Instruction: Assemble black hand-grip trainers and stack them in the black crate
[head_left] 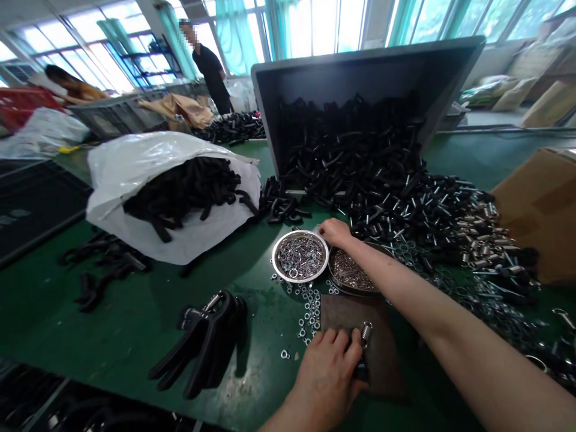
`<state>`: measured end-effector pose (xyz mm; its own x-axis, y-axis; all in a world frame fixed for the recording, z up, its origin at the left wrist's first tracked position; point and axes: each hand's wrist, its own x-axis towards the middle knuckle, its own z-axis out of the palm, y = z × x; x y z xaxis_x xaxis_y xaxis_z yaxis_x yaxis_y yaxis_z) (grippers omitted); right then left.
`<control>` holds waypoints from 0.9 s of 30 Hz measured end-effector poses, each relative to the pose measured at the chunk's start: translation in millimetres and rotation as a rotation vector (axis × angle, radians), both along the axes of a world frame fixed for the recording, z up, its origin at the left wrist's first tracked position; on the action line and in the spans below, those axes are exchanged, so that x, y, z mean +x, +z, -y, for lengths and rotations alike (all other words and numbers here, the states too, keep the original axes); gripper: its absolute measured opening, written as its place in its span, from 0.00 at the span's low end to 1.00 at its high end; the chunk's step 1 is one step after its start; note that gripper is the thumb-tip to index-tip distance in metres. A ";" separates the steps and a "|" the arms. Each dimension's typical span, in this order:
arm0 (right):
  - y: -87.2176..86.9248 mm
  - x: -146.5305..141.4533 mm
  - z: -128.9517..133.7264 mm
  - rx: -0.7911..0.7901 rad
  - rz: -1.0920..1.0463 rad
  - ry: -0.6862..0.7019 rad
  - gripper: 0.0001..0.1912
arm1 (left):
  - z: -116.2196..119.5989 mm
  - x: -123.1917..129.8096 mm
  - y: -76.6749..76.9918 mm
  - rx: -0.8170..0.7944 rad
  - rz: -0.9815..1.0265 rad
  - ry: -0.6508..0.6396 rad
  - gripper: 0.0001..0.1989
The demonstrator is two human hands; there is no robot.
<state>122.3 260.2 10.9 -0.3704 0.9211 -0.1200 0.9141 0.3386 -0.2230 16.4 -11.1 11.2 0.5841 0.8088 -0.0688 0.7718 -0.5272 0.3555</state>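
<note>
My left hand [328,369] is closed around a black plastic clamp part [361,367], pressed on a brown board [387,372]. A metal coil spring [366,333] sticks up beside its fingertips. My right hand [335,232] reaches across to the far side of a metal bowl of small screws or pins [300,257]. Its fingers are curled down, and whatever they pinch is hidden. Under my right forearm stands a dish of small metal parts [353,270], partly covered. Black spring clamps [202,342] stand together on the green table to the left.
Metal nuts [310,315] lie scattered near the bowl. A tipped grey bin [360,78] spills black parts [360,162]. Springs [483,234] are heaped at right by a cardboard box [540,210]. A white sack [130,156] holds black handles. Two people are in the background.
</note>
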 end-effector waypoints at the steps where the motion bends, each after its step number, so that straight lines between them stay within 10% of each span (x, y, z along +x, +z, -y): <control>1: -2.3 -1.1 -1.2 -0.015 0.020 -0.002 0.14 | -0.9 -0.9 -0.6 -0.016 0.032 0.003 0.34; 8: -2.4 1.5 -3.0 -0.064 0.050 0.004 0.15 | -6.3 -1.1 -3.8 -0.262 0.432 0.304 0.31; 17: 5.1 1.0 6.5 0.008 -0.150 -0.084 0.11 | -7.8 -11.4 5.3 -1.258 1.619 1.006 0.20; 23: 34.3 19.2 51.9 0.129 -0.449 -0.132 0.13 | -9.6 -18.2 13.9 -1.416 1.963 1.020 0.18; 27: 45.2 44.6 130.5 -0.097 -0.919 -0.021 0.09 | -8.2 -19.6 18.3 -1.445 2.007 1.016 0.18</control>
<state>167.0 129.7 56.1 -0.3413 0.9301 0.1357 0.3693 0.2655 -0.8906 -3.1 -2.8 29.5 0.3338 0.7099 -0.6202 -0.8353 0.5276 0.1544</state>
